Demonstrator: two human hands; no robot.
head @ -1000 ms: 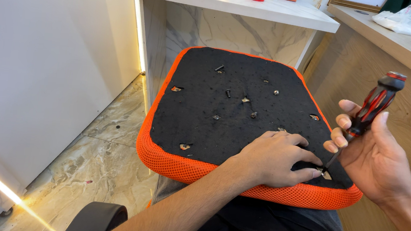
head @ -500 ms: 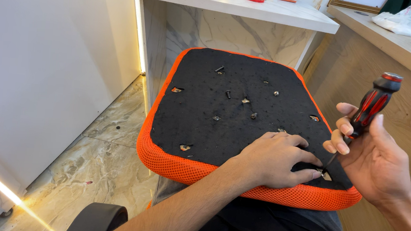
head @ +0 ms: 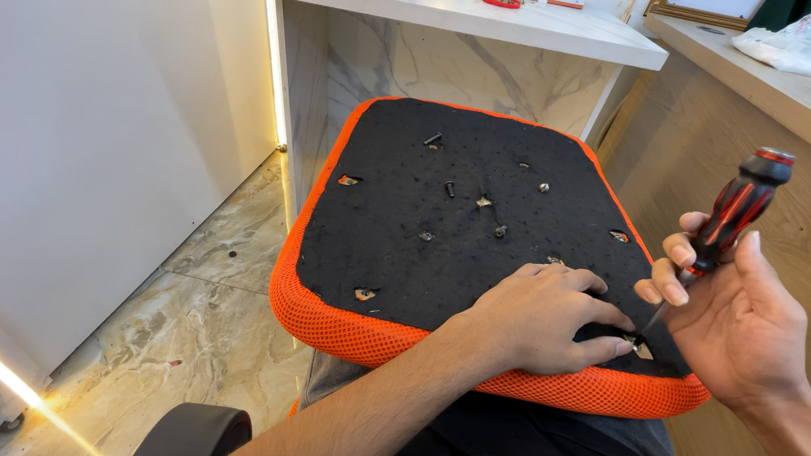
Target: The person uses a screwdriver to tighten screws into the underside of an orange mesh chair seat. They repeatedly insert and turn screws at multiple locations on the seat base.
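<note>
1. Our right hand (head: 748, 325) still grips screwdriver (head: 722, 234), now more upright, tip at near-right hole
2. Left hand (head: 546, 316) stays flat, released, on seat cushion (head: 394, 247) across our lap; fingertip w/ screw – driving underway

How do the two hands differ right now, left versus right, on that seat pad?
The left hand lies flat, palm down, on the black underside of the seat cushion; the right hand is raised beside it. The left hand holds nothing; the right hand grips a red-and-black screwdriver, tilted, tip down. Both meet at the same hole near the cushion's orange edge.
</note>
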